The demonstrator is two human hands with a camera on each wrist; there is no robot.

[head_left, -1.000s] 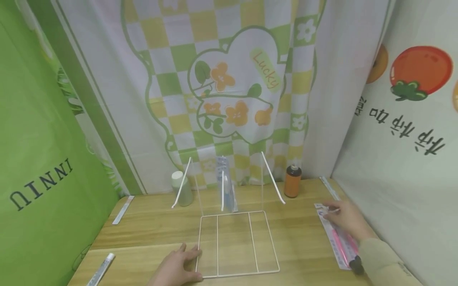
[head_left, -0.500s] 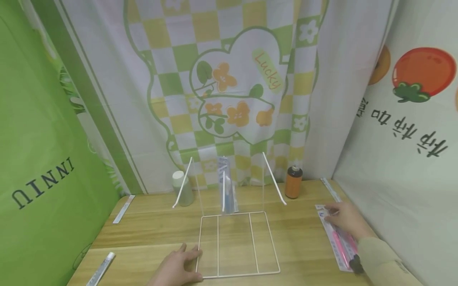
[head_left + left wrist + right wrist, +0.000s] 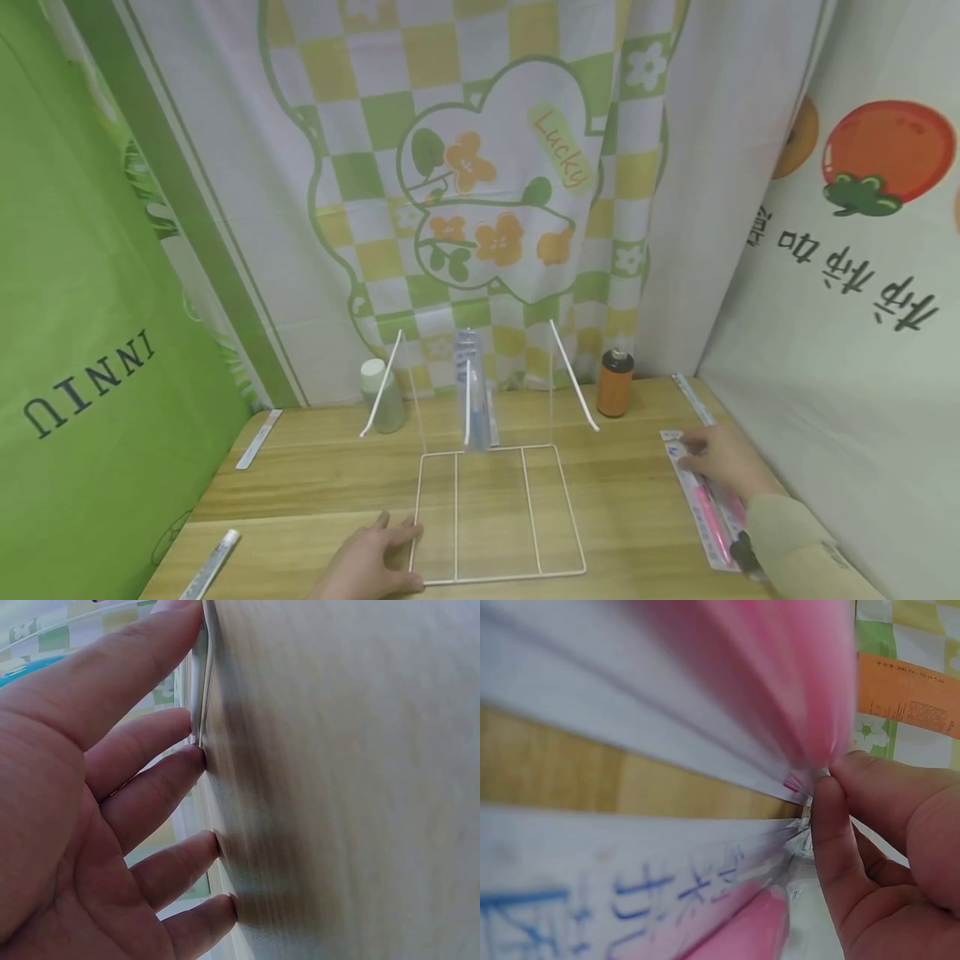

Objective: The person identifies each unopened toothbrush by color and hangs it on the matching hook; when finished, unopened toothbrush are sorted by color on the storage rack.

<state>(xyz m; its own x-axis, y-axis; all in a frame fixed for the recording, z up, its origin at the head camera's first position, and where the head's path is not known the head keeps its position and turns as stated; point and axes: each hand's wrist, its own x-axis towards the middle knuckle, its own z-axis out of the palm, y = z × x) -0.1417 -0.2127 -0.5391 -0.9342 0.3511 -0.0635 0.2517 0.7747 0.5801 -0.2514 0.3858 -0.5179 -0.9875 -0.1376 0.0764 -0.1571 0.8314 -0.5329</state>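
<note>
A white wire rack (image 3: 456,517) with upright hooks stands on the wooden table. My left hand (image 3: 367,560) lies at the left front corner of its base, thumb and fingertips touching the wire and the tabletop. In the left wrist view the fingers (image 3: 161,791) are spread and mostly straight. On the right, my right hand (image 3: 731,460) is over the upper end of carded pink toothbrush packs (image 3: 711,525). The right wrist view shows thumb and index finger pinching the end of one pink toothbrush pack (image 3: 802,682); a second lies below it. A blue toothbrush pack (image 3: 480,412) hangs at the rack's middle hook.
Behind the rack stand a greenish bottle with a white cap (image 3: 372,368) and an orange bottle (image 3: 615,392). A white-capped tube (image 3: 212,565) and a pale strip (image 3: 258,439) lie at left, another strip (image 3: 693,398) at right. Curtains (image 3: 678,208) enclose the table.
My right hand has shifted very slightly at the pink packs, keeping its fingers on their upper end. The left hand and the rack have stayed in place.
</note>
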